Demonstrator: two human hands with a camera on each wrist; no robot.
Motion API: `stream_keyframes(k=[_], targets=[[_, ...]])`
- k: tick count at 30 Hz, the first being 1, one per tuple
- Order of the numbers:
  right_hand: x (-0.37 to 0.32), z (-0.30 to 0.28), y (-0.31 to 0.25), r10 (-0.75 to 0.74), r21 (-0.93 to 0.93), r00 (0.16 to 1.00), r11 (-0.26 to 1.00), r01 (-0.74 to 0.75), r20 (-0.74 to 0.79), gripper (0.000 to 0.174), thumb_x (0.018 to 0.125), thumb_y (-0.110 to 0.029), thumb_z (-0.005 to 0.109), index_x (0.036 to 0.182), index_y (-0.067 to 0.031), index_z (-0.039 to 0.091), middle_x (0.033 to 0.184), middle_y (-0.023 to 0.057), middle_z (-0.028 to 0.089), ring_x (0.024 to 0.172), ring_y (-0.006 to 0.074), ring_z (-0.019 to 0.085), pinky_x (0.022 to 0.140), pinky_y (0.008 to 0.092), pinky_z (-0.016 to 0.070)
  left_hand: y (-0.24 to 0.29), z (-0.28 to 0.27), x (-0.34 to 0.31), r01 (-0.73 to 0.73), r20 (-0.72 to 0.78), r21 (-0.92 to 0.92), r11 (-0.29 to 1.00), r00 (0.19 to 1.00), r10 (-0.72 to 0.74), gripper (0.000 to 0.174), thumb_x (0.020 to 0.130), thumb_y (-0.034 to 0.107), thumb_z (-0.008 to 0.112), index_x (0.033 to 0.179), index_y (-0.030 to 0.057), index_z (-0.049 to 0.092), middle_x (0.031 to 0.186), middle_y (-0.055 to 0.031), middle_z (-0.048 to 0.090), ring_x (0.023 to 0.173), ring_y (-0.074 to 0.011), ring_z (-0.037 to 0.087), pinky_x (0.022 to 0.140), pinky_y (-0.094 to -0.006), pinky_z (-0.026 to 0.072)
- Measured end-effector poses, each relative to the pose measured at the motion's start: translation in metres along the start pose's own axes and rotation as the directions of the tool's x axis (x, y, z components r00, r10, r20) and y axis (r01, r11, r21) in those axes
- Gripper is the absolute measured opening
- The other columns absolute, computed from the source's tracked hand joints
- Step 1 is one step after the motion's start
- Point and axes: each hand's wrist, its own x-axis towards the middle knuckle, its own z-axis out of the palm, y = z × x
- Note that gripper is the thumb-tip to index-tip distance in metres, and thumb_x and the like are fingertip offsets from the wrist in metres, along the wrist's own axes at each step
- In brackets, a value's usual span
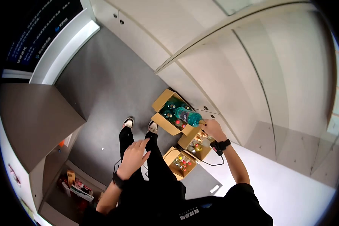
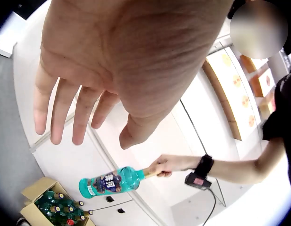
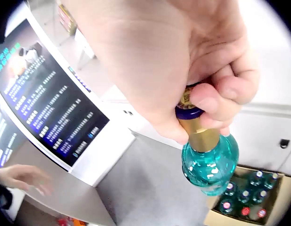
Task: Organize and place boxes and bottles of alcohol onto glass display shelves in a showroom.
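Teal bottle (image 3: 212,165) partly behind right hand (image 3: 183,61)

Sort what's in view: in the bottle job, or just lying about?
In the job: right hand; teal bottle it grips; probably the carton of similar bottles.

Apparently just lying about: two other bottle cartons; boxes, head view's lower left; screen.

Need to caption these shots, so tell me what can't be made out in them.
Held bottle, left wrist view: label's fine print too small.
Cap, left wrist view: hidden by the right hand.
Green bottles, right wrist view: lower parts hidden by one another and the box.
Left hand, right wrist view: blurred.
Screen, head view: cut off by the picture's edge.
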Motion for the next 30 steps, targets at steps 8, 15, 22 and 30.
stream_keyframes(k=[8, 15, 22, 30], targets=[[-0.207, -0.125, -0.093, -0.386, 0.07, 0.905, 0.912, 0.403, -0.178, 0.024, 0.074, -0.027, 0.059, 0.092, -0.0109, 0.063, 0.067, 0.0146, 0.058, 0.065, 0.0323, 0.058, 0.059, 0.0409, 0.0455, 0.1, -0.015, 0.044, -0.666, 0.038, 0.023, 0.746, 0.746, 0.665, 0.088, 0.058, 0.033, 0.077, 0.126, 0.0012, 0.032, 0.119, -0.0157, 0.047, 0.105, -0.0294, 0.05, 0.088, -0.0322, 0.0413], [-0.279, -0.115, -0.08, -0.267, 0.228, 0.858, 0.891, 0.394, -0.438, 0.033, 0.074, -0.031, 0.066, 0.093, -0.0057, 0.058, 0.065, 0.0115, 0.056, 0.06, 0.0284, 0.056, 0.053, 0.0353, 0.0442, 0.151, 0.0, 0.029, -0.56, 0.235, -0.367, 0.742, 0.716, 0.657, 0.081, 0.057, 0.035, 0.079, 0.121, 0.0074, 0.037, 0.103, -0.0147, 0.056, 0.092, -0.0309, 0.058, 0.077, -0.0351, 0.0468], [-0.308, -0.051, -0.045, 0.124, 0.676, 0.753, 0.552, 0.489, -0.646, 0.07, 0.07, -0.027, 0.073, 0.125, -0.0022, 0.038, 0.102, 0.0143, 0.057, 0.087, 0.0206, 0.06, 0.072, 0.0299, 0.0487, 0.215, -0.018, 0.046, -0.529, 0.219, -0.355, 0.77, 0.754, 0.619, 0.081, 0.058, 0.033, 0.079, 0.121, 0.0053, 0.036, 0.107, -0.0161, 0.054, 0.097, -0.0279, 0.057, 0.081, -0.0337, 0.0449], [-0.234, -0.037, -0.059, 0.287, 0.547, 0.47, 0.529, 0.649, -0.835, 0.075, 0.067, -0.029, 0.075, 0.118, 0.0039, 0.031, 0.1, 0.0208, 0.055, 0.091, 0.0344, 0.058, 0.075, 0.0377, 0.0472, 0.313, -0.01, 0.062, -0.54, -0.007, -0.448, 0.712, 0.799, 0.602, 0.077, 0.064, 0.021, 0.078, 0.121, 0.0005, 0.03, 0.108, -0.0127, 0.05, 0.099, -0.0193, 0.052, 0.086, -0.0337, 0.0431]])
